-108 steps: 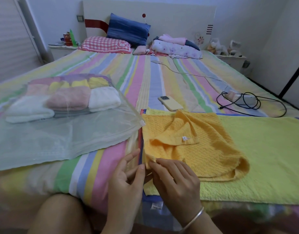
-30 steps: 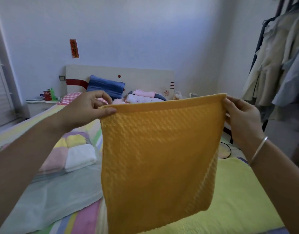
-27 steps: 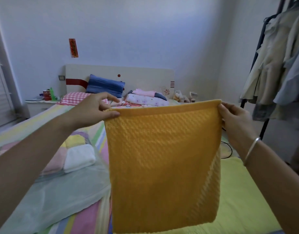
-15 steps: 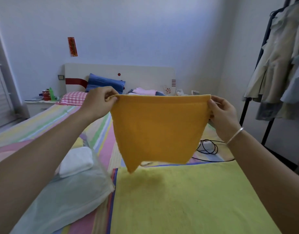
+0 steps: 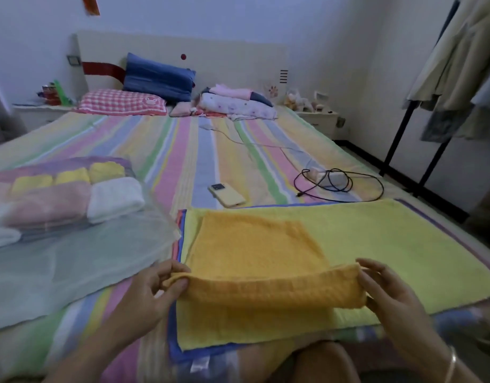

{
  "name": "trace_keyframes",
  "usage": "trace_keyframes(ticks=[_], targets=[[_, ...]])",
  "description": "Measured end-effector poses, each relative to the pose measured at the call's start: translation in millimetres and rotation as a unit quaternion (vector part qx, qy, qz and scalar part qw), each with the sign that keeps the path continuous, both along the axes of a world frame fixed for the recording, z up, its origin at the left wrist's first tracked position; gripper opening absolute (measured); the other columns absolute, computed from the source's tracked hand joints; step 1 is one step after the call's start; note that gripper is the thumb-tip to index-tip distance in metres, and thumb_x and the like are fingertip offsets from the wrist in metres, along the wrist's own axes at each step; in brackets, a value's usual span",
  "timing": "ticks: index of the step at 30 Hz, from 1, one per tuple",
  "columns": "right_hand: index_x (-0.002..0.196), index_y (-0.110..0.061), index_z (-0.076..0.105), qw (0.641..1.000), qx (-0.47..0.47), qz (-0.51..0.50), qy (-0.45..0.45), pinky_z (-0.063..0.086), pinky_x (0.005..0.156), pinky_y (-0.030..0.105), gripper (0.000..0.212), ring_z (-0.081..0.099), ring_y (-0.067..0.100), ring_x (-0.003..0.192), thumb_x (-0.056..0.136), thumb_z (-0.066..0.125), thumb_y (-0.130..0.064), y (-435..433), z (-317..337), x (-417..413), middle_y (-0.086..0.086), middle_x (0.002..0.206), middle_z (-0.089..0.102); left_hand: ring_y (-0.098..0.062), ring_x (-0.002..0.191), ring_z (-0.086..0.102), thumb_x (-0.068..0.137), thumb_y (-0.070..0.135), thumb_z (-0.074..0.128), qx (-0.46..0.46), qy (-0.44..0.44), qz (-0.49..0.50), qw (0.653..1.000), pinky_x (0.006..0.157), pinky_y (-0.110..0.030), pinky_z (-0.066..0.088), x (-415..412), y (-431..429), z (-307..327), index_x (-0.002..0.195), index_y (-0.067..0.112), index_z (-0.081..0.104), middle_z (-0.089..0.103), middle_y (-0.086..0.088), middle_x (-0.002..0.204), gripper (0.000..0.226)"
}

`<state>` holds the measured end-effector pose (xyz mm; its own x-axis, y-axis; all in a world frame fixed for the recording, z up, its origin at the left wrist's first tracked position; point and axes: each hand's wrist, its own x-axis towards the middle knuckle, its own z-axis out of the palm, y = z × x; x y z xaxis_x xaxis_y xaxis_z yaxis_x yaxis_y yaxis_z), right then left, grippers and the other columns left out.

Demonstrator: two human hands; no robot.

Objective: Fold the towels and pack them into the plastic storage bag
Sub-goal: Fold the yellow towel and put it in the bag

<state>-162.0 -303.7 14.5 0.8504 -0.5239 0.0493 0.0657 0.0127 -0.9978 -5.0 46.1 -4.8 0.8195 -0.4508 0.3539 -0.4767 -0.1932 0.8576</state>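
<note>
Now left hand [image 5: 155, 288] and right hand [image 5: 387, 294] pinch the orange towel [image 5: 252, 250] by its near corners at the near edge of the bed [image 5: 183, 150], first fold starting; folded towels [image 5: 114, 197] already sit in the plastic storage bag [image 5: 72, 258].

A yellow phone [image 5: 226, 194] lies camera side up on the striped bed sheet [image 5: 183, 150]. Right of the phone, a white power strip [image 5: 328, 178] sits among loops of black cable [image 5: 376, 190]. Far beyond the phone, a blue pillow [image 5: 158, 77] leans against the headboard [image 5: 224, 59] behind a red checked pillow [image 5: 122, 102], with folded bedding [image 5: 235, 105] beside them. Well right of the phone stands a black clothes rack [image 5: 398, 139].
</note>
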Motion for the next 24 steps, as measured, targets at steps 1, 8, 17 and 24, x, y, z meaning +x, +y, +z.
trace_keyframes(ticks=[1, 8, 17, 24], targets=[[0.099, -0.022, 0.07, 1.0, 0.002, 0.002, 0.015, 0.052, 0.064, 0.028, 0.089, 0.058, 0.019, 0.078, 0.027, 0.083, -0.073, 2, -6, -4, 0.009, 0.087, 0.066, -0.016, 0.072, 0.062, 0.073, 0.05, 0.061, 0.001, 0.01, 0.014, 1.0, 0.068, -0.03, 0.05, -4, -1, -13, 0.087, 0.03, 0.068, 0.065, 0.002, 0.076, 0.025], [0.102, -0.029, 0.069, 0.997, -0.024, 0.016, 0.074, 0.043, 0.062, 0.032, 0.073, 0.058, 0.01, 0.075, 0.043, 0.078, -0.073, -1, -9, 19, 0.001, 0.085, 0.064, -0.005, 0.063, 0.052, 0.081, 0.053, 0.053, 0.004, -0.039, 0.091, 0.995, 0.059, -0.018, 0.041, 19, -23, -22, 0.088, 0.03, 0.063, 0.06, 0.009, 0.071, 0.026], [0.086, -0.02, 0.069, 0.937, -0.244, -0.04, 0.246, 0.057, 0.075, 0.043, 0.015, 0.068, 0.022, 0.073, 0.093, 0.058, -0.028, -55, -35, 129, 0.002, 0.087, 0.071, 0.008, 0.071, 0.059, 0.076, 0.044, 0.062, 0.309, 0.007, -0.008, 0.951, 0.067, -0.012, 0.04, 47, -37, -28, 0.088, 0.046, 0.063, 0.065, 0.03, 0.077, 0.013], [0.094, -0.007, 0.071, 0.872, -0.302, -0.023, 0.384, 0.045, 0.067, 0.031, 0.042, 0.06, 0.022, 0.076, 0.094, 0.05, -0.043, -58, -38, 197, 0.006, 0.083, 0.066, -0.002, 0.089, 0.058, 0.097, 0.041, 0.044, 0.327, -0.13, 0.105, 0.93, 0.077, -0.029, 0.044, 83, -119, 6, 0.098, 0.032, 0.06, 0.063, 0.018, 0.096, 0.018]])
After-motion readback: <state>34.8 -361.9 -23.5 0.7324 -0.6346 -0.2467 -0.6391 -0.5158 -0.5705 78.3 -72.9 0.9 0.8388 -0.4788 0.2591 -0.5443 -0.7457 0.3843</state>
